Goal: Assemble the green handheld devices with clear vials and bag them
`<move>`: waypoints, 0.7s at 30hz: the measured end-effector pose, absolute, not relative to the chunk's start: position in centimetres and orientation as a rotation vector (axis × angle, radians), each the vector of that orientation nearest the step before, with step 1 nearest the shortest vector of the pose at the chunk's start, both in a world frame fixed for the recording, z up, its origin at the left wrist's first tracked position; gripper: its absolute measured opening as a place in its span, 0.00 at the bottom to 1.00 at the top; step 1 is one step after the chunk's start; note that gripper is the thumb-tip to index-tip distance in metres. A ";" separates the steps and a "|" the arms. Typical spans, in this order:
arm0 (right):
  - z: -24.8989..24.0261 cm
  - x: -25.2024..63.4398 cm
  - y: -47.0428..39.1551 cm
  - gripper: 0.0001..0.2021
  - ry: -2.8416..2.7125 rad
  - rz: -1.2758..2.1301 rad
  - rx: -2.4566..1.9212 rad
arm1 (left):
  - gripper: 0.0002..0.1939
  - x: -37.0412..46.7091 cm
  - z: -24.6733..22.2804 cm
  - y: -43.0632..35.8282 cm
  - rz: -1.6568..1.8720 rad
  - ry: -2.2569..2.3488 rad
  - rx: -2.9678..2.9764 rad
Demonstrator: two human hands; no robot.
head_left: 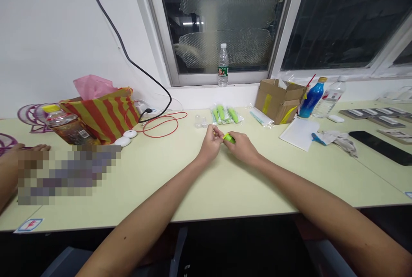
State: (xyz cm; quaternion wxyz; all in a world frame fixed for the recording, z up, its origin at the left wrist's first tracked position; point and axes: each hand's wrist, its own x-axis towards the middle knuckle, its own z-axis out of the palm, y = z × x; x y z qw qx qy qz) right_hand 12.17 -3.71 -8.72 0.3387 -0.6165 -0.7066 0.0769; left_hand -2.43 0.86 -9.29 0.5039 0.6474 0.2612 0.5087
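Note:
My right hand [243,148] is closed around a small bright green piece with a yellow edge [229,138]; its exact kind does not show, and the fingers cover part of it. Close by on the left, my left hand [210,143] is pinched, its fingertips at the yellow edge. Whether those fingertips grip the yellow part or some tiny thing is too small to tell. Just beyond both hands lie clear plastic bags with similar green pieces [220,113] inside. Small clear plastic pieces [200,121] lie left of the bags.
A cardboard box [275,101], blue bottle [313,97], white paper [299,133], glove [341,140] and black phone-like slab [381,146] are on the right. Leftward are a red cable [161,134], striped bag [106,116], tea bottle [69,127] and another person's hand [14,157].

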 end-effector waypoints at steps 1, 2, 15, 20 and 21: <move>-8.7 12.2 -3.7 0.10 -1.847 0.185 -1.611 | 0.13 -2.3 -9.2 0.7 1.219 0.632 1.556; -8.8 12.2 -3.6 0.09 -1.851 0.174 -1.623 | 0.14 -2.1 -9.1 0.5 1.205 0.639 1.548; -8.1 13.4 -3.0 0.14 -1.520 0.633 -1.456 | 0.15 -3.1 -9.8 0.8 1.156 0.750 1.793; -6.9 13.1 -3.8 0.17 -1.279 1.147 -1.128 | 0.15 -2.9 -9.8 0.8 1.194 0.672 1.777; -6.7 13.1 -3.9 0.17 -1.238 1.210 -1.051 | 0.15 -2.8 -9.7 0.7 1.197 0.656 1.757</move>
